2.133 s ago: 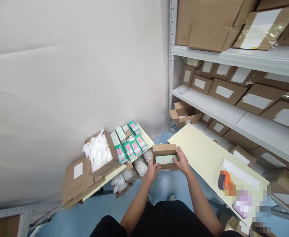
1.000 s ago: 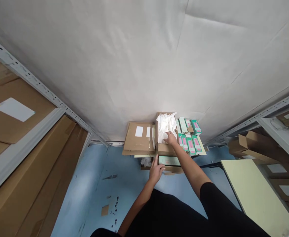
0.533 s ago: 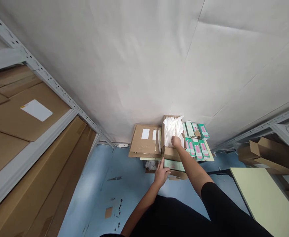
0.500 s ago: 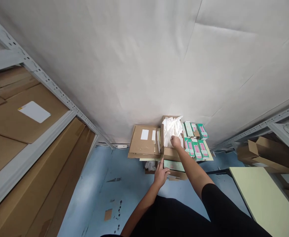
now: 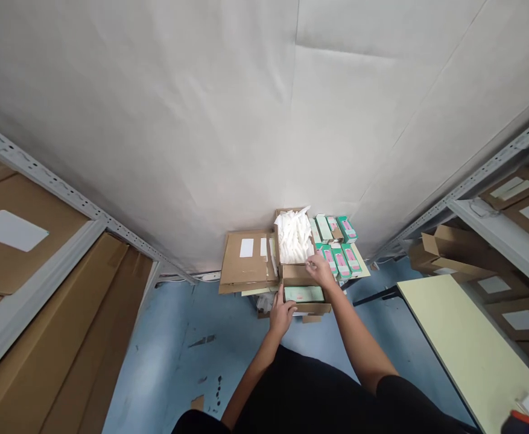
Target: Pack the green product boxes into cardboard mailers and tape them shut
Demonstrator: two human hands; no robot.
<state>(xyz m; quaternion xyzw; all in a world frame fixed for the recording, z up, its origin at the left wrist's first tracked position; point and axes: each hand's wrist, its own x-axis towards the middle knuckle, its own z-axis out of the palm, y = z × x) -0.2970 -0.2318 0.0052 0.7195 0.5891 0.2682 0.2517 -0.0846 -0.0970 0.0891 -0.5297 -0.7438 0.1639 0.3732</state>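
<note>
Carton w/ pale-green box inside, gripped at L side by person's L hand, is just in front of larger box of white packing; R hand, fingers curled, hangs near both, can't tell if holding anything. Green-and-pink packs lie nearby.

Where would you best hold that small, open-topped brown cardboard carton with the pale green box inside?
Probably by its two short ends, coming from left and right. The small, open-topped brown cardboard carton is longer sideways, so its narrow ends face outward; the left hand is at one. From above, the pale green rectangular box lies in the way.
</note>
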